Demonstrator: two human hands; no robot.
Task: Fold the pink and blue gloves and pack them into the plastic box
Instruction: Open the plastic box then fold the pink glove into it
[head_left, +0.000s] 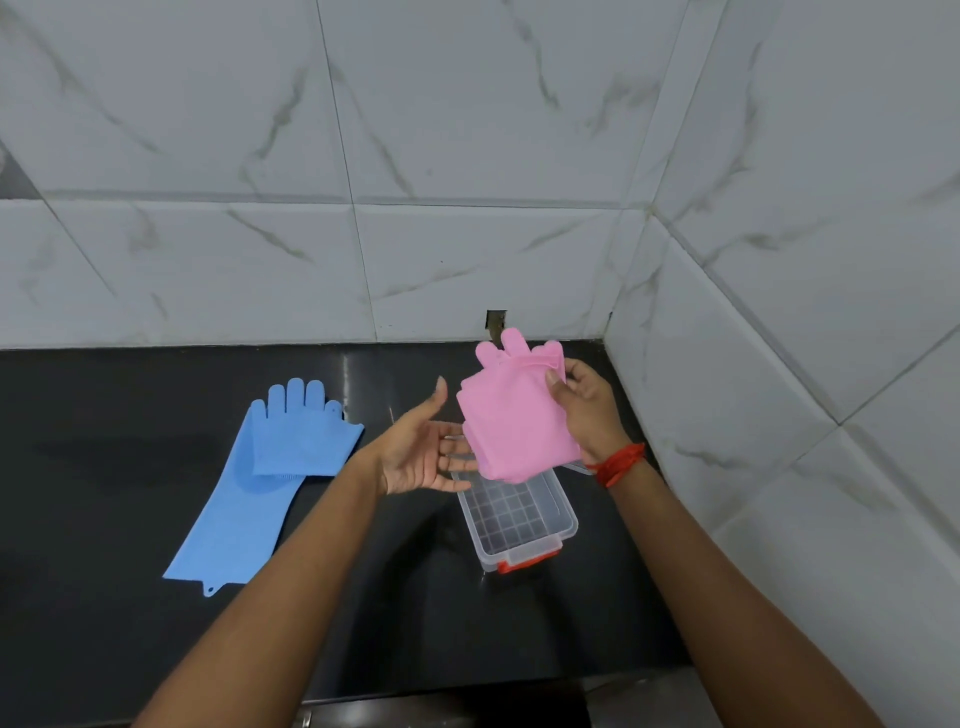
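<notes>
The folded pink gloves (511, 415) hang in the air above the far end of the clear plastic box (524, 535). My right hand (587, 410) grips their right edge, thumb on the front face. My left hand (426, 452) is spread, palm up, just left of the pink bundle, with its fingertips reaching under the lower edge. The box stands open on the black counter, its ribbed bottom bare, with an orange latch at the near end. The blue gloves (265, 473) lie flat on the counter to the left, one partly folded over the other.
The black counter (130, 415) ends at a white marble-tiled wall at the back and another wall (779, 364) close on the right. A small dark notch (495, 318) sits in the back wall just above the counter. The counter's front edge runs along the bottom.
</notes>
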